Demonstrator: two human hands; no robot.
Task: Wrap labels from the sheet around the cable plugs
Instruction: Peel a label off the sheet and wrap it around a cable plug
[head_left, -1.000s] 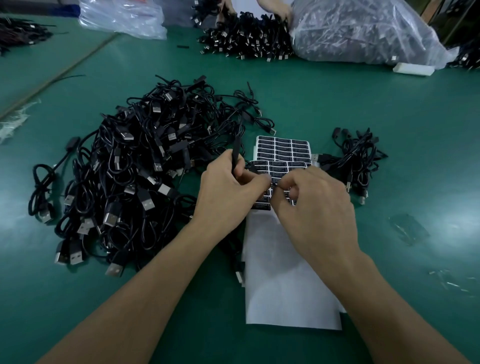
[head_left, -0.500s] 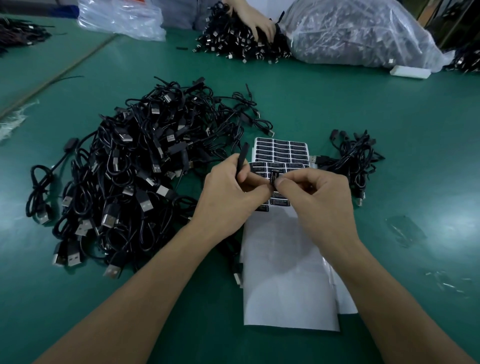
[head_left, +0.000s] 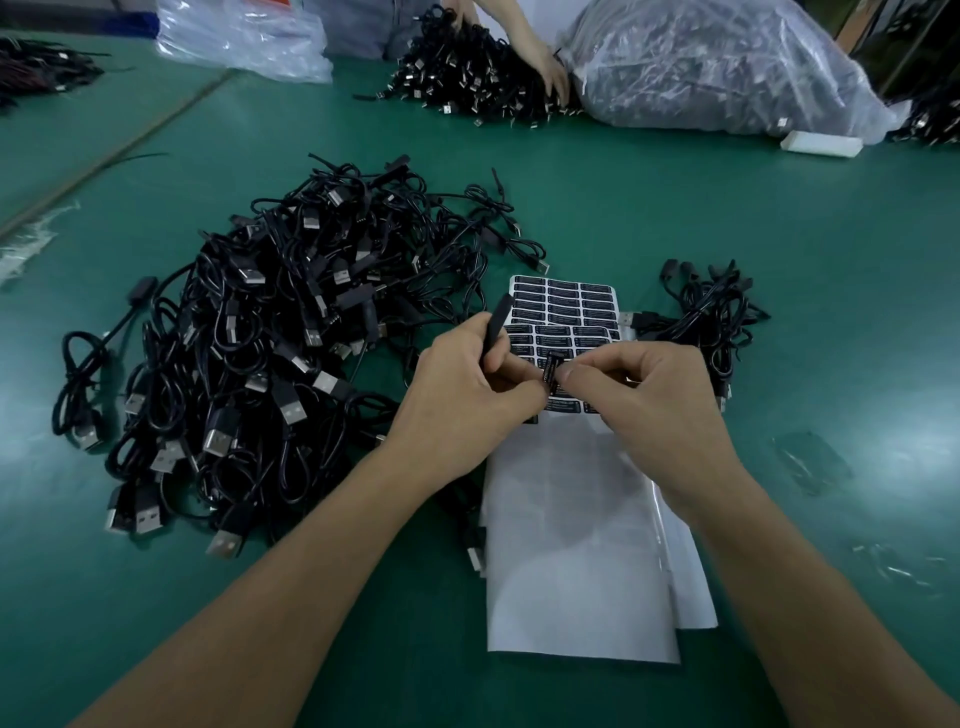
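Green bench mat (head_left: 675, 208), open room beyond the right hand (head_left: 644, 400). White print on the black labels is too small to read. Now the left hand (head_left: 467, 384) grips a slim black plug (head_left: 496, 325), its tip poking up past the thumb. Right fingers pinch one label (head_left: 550, 366) at the left fingertips. Label sheet (head_left: 563, 306) just beyond, cable pile (head_left: 260, 338) left of the knuckles.

Dim overhead light, soft glare on green table (head_left: 779, 249), wide-angle bending at edges, slight blur.

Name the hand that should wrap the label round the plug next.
Probably right: the right hand pinches the label, close to the plug that the left hand grips.
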